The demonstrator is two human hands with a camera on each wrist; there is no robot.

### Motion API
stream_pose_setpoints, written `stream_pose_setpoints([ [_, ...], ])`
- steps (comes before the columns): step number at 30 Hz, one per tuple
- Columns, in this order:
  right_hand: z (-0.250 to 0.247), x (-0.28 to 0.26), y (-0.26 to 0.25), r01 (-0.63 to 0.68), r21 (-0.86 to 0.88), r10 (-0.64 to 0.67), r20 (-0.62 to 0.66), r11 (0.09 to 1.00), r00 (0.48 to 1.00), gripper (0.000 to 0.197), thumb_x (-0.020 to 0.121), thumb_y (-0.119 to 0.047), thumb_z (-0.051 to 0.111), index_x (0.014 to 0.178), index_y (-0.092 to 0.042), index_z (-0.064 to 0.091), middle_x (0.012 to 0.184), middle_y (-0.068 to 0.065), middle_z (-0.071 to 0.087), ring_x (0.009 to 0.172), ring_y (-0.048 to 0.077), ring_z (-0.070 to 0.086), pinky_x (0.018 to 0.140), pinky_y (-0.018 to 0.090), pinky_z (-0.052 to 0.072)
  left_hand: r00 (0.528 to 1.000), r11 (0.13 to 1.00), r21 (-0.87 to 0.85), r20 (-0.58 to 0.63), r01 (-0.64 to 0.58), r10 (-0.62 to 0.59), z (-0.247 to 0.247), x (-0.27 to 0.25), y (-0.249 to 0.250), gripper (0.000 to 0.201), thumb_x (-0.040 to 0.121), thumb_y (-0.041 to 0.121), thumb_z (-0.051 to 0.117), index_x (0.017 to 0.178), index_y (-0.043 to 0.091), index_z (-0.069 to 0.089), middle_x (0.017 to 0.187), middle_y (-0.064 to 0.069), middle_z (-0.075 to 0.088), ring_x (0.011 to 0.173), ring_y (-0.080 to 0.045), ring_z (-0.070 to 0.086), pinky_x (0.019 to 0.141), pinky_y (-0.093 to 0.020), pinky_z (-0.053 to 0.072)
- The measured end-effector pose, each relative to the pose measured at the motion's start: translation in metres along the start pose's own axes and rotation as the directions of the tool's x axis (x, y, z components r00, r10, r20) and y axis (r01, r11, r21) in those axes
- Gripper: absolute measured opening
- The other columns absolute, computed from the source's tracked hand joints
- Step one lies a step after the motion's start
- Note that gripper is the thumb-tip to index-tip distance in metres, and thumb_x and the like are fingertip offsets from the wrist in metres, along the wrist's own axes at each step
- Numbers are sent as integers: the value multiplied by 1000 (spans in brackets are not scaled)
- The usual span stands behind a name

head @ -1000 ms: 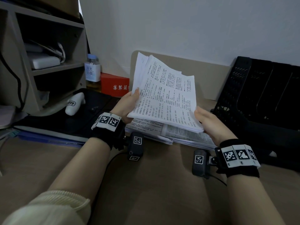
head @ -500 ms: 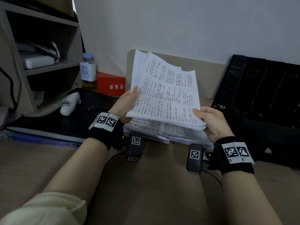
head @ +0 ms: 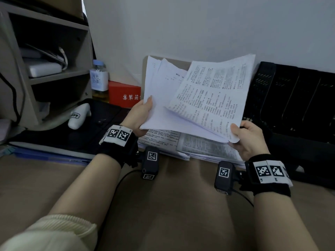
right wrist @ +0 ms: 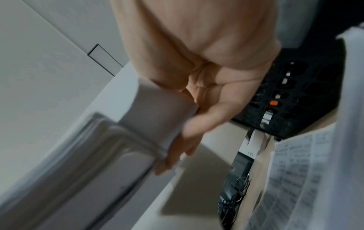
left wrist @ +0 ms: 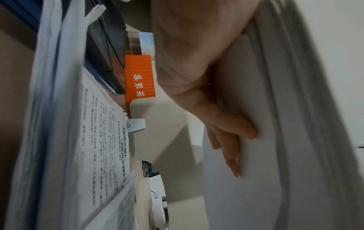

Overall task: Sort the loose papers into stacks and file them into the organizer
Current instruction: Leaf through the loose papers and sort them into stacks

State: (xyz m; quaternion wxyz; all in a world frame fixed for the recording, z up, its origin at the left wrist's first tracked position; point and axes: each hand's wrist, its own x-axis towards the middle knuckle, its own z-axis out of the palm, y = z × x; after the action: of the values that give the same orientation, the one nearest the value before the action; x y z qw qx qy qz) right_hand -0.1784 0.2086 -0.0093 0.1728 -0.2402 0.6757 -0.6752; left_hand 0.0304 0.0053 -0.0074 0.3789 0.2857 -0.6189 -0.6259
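Papers [head: 208, 98] are being held up over the table [head: 163, 205] by both hands, in a bundle that is opening into two parts. The left hand [head: 139, 116] is pinching the left edge of the plainer sheets, thumb on top and fingers [left wrist: 232, 129] lying flat behind. The right hand [head: 248, 138] is pinching the near corner of the printed sheets, with its fingers [right wrist: 189, 132] curled under the stack. So each grip is closed on its own share of the pages. I think the two hands are holding this way so the bundle can be split and the pages looked over for sorting.

More papers [head: 181, 144] are lying flat on the table right under the held ones, waiting for their turn. The black organizer [head: 293, 98] is standing at the right, near the right hand, and no pages are showing in its slots, so the filing looks like it is just starting.

At the left, a red box [head: 123, 96], a small bottle [head: 99, 78], a white gadget [head: 78, 115] and a shelf unit [head: 45, 69] are sitting well away from the organizer. Nothing is standing between the hands and the organizer, but the floppy sheets could catch on its edge.
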Motion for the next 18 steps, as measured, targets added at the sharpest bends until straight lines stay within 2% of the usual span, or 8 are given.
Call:
stream_pose_setpoints([
  [3,-11,11,8,-29,5,30,-79,1000,996,23,94,-5,53,73,-13,52,95,12,68,82,25,65,74,36,53,999,999,-47,-45,-3,1,0,3,1,34,101,44,42,118,19,59,114,-6,71,104,-25,68,100,-43,49],
  [6,-21,15,11,-65,-23,63,-84,998,994,27,92,-2,53,66,-11,50,79,17,59,67,23,55,62,27,40,998,986,-164,-32,42,-48,1,2,3,30,103,39,41,117,19,59,107,-4,73,96,-22,71,94,-40,53],
  [9,-30,17,13,-96,-66,91,-83,993,992,31,90,0,53,62,-10,46,52,9,50,48,17,47,53,19,32,992,950,-291,-4,117,-124,2,0,3,36,100,41,47,119,14,58,108,-9,74,100,-27,70,99,-46,51],
  [11,-34,17,14,-112,-121,102,-82,986,991,27,89,2,53,65,-10,46,50,9,49,37,13,45,50,15,31,992,943,-311,-2,118,-125,0,1,6,38,99,43,48,117,11,60,109,-11,73,102,-29,69,102,-47,48],
  [13,-37,17,13,-139,-172,127,-76,975,989,24,90,3,51,70,-8,48,49,11,51,27,6,42,39,9,29,993,948,-295,9,116,-119,-2,0,9,36,100,42,47,113,12,62,110,-12,73,102,-30,69,101,-47,48],
  [15,-39,18,12,-175,-257,164,-64,950,984,19,91,4,52,74,-5,51,45,10,55,25,7,37,31,9,23,994,949,-298,9,106,-109,-2,-3,12,36,100,42,47,117,14,61,111,-11,73,102,-30,70,98,-49,50],
  [18,-41,20,16,-219,-410,225,-34,886,974,13,89,3,56,78,-3,56,42,12,56,26,10,34,31,9,22,995,970,-225,6,95,-96,0,-6,11,44,98,49,46,128,18,55,125,-10,66,106,-27,67,99,-49,50],
])
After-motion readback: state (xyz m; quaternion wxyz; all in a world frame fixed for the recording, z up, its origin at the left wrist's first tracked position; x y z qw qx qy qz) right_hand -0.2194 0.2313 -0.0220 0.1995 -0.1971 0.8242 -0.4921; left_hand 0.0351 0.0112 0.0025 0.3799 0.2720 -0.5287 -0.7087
